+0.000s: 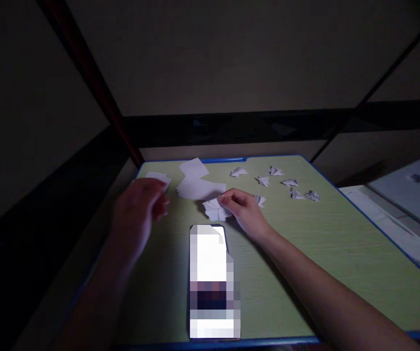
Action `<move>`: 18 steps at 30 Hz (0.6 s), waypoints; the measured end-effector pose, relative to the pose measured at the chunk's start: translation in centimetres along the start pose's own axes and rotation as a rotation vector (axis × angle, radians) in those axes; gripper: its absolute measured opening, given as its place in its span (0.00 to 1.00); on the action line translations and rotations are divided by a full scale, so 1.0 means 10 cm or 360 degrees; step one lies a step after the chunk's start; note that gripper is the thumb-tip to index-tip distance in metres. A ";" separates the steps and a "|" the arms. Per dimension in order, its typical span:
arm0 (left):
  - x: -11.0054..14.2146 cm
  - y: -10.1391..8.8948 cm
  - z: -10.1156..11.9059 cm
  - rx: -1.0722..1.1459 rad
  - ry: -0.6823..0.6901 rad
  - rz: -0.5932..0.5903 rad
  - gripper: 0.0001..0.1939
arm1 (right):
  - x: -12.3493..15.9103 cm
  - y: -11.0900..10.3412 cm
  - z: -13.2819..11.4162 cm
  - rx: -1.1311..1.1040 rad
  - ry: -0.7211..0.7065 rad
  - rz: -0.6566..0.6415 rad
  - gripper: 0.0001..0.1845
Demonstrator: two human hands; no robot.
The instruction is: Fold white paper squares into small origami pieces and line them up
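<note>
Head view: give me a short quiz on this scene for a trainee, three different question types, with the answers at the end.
1. True or false: the phone lies nearer the camera wearer than the flat white sheets do.
2. Multiple choice: what does the right hand pinch? A: a pen. B: creased white paper. C: a coin.
3. Fill in the blank: the edging of the green table is coloured ____.

Key: 1 true; 2 B; 3 blue.
</note>
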State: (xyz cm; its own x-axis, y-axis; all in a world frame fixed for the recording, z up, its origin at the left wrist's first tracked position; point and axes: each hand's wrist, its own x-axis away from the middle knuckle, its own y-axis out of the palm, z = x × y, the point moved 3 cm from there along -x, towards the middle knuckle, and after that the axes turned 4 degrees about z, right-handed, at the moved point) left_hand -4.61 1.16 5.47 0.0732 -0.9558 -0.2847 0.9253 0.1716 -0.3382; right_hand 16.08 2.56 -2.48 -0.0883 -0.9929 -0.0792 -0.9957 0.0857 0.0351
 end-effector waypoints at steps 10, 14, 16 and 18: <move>0.05 0.74 -0.24 0.0042 0.0193 -0.0438 0.10 | 0.08 -0.04 -0.04 -0.0079 -0.0098 0.0021 0.07; 0.12 0.69 -0.26 0.0129 0.0237 -0.0376 0.08 | 0.13 -0.01 -0.08 -0.0096 -0.0080 -0.0004 0.07; 0.14 0.71 -0.29 0.0165 0.0268 -0.0375 0.08 | 0.15 -0.01 -0.09 -0.0110 -0.0089 -0.0008 0.05; 0.16 0.73 -0.32 0.0157 0.0299 -0.0370 0.08 | 0.16 -0.02 -0.08 -0.0129 -0.0093 -0.0024 0.04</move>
State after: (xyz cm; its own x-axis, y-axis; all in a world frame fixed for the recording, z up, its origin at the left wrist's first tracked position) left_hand 1.05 1.70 -0.36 -0.2061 -0.9044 -0.3736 0.9414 -0.0790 -0.3279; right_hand 16.16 0.87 -1.82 -0.0774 -0.9874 -0.1380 -0.9916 0.0618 0.1136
